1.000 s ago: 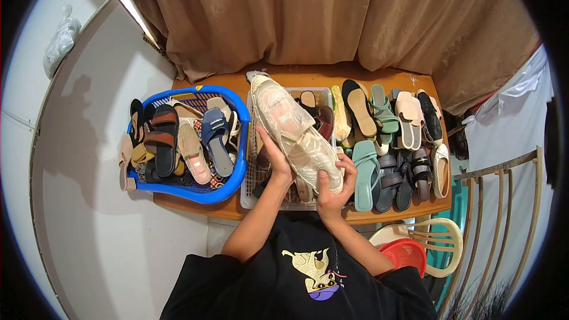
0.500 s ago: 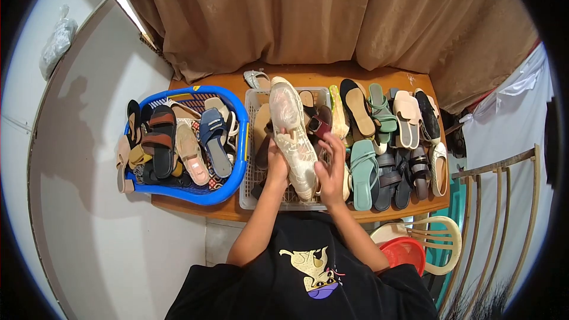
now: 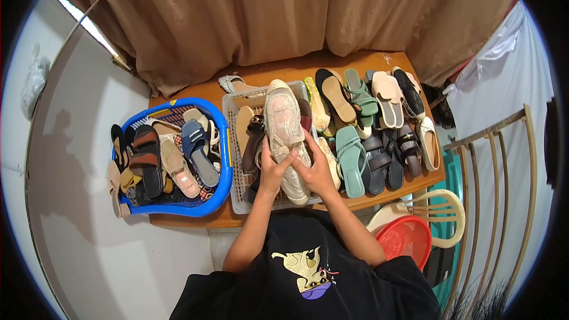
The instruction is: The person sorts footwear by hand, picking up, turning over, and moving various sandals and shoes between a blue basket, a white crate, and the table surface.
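Both my hands grip a cream shoe wrapped in clear plastic (image 3: pixel 284 124), held upright over a white basket (image 3: pixel 232 120) of mixed shoes. My left hand (image 3: pixel 271 167) clasps its near end from the left, and my right hand (image 3: pixel 316 169) holds it from the right, fingers on the plastic. The shoe's toe points away from me toward the curtain.
A blue basket (image 3: pixel 221 182) full of sandals sits at the left on the wooden table (image 3: pixel 278 73). Rows of sandals (image 3: pixel 379 124) lie on the table to the right. A brown curtain (image 3: pixel 267 12) hangs behind. A red stool (image 3: pixel 406 240) and a cream chair (image 3: pixel 435 216) stand at lower right.
The wrapped shoe has turned from slanting across the basket to standing lengthwise away from me. My right hand moved from under its lower end onto its right side, close to my left hand.
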`<state>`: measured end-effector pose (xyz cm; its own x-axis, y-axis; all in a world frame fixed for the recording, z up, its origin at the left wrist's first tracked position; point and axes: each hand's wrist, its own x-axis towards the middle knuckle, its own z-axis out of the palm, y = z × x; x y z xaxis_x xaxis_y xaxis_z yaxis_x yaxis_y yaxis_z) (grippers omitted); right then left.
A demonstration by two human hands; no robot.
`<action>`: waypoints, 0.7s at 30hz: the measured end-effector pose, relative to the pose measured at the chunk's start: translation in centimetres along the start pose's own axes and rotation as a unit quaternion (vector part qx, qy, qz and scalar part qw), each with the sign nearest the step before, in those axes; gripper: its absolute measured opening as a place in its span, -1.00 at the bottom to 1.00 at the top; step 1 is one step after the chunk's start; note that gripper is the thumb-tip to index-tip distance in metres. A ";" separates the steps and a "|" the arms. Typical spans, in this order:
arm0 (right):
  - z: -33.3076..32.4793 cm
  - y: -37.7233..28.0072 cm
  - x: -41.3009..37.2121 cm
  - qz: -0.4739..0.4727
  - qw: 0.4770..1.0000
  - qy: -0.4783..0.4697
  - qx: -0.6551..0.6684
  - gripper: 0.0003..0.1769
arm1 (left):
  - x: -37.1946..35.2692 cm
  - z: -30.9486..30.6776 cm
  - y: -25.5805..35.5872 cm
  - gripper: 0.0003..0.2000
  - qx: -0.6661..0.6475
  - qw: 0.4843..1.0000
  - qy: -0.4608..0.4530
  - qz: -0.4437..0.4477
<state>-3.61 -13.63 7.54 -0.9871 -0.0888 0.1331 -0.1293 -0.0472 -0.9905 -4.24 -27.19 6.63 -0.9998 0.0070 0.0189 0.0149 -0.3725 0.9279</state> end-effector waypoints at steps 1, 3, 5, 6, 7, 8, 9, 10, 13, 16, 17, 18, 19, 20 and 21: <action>0.2 -0.2 -0.3 0.004 1.000 0.010 0.001 -0.15 | 0.1 -0.1 -0.3 -0.29 0.001 1.000 -0.007 -0.007; 0.5 -0.4 -1.3 0.003 0.999 0.041 -0.025 -0.19 | -0.2 -0.3 -0.9 -0.30 -0.019 0.999 0.011 -0.048; 0.6 -0.2 -2.3 0.008 0.997 0.067 -0.025 -0.21 | -0.6 -0.2 -1.2 -0.29 -0.036 0.997 -0.006 -0.074; 0.6 0.0 -2.9 0.001 0.996 0.089 -0.025 -0.21 | -1.0 0.0 -1.5 -0.30 -0.045 0.996 -0.002 -0.079; 0.5 0.2 -3.6 -0.005 0.993 0.111 -0.025 -0.22 | -1.4 0.3 -1.9 -0.31 -0.053 0.995 0.002 -0.084; 0.3 0.4 -4.3 -0.005 0.992 0.123 -0.022 -0.22 | -1.8 0.5 -2.3 -0.31 -0.055 0.994 -0.006 -0.092; 0.1 0.5 -5.1 -0.001 0.991 0.134 -0.026 -0.22 | -2.4 0.9 -2.5 -0.32 -0.065 0.993 -0.013 -0.092; -0.2 0.6 -5.8 0.003 0.989 0.143 -0.027 -0.22 | -2.7 1.3 -2.9 -0.33 -0.076 0.993 -0.022 -0.093; -1.4 0.7 -8.7 0.020 0.985 0.163 -0.044 -0.22 | -4.3 2.3 -4.0 -0.35 -0.061 0.993 -0.058 -0.088; -2.8 0.4 -10.5 0.040 0.980 0.186 0.054 -0.19 | -6.0 4.0 -4.9 -0.28 -0.029 0.992 -0.070 -0.099; -3.6 0.3 -10.7 0.036 0.980 0.187 0.054 -0.19 | -6.4 4.6 -5.5 -0.24 -0.014 0.992 -0.077 -0.101; -4.4 0.0 -11.1 0.039 0.979 0.187 0.070 -0.19 | -6.6 5.6 -5.6 -0.22 -0.017 0.991 -0.076 -0.108; -5.4 -0.1 -11.5 0.044 0.977 0.188 0.086 -0.19 | -6.8 6.5 -5.8 -0.22 -0.018 0.991 -0.078 -0.110; -6.7 -0.1 -11.6 0.040 0.981 0.180 0.065 -0.20 | -7.0 7.6 -6.1 -0.23 -0.026 0.990 -0.086 -0.110; -8.2 -0.2 -11.8 0.042 0.981 0.179 0.065 -0.20 | -7.0 8.9 -6.4 -0.23 -0.034 0.989 -0.092 -0.109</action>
<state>7.31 -4.46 5.87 -0.9666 0.2562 0.0077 -0.0562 -0.1827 -0.9816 2.81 -16.62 3.88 -0.9600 0.2596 -0.1050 -0.2071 -0.4060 0.8901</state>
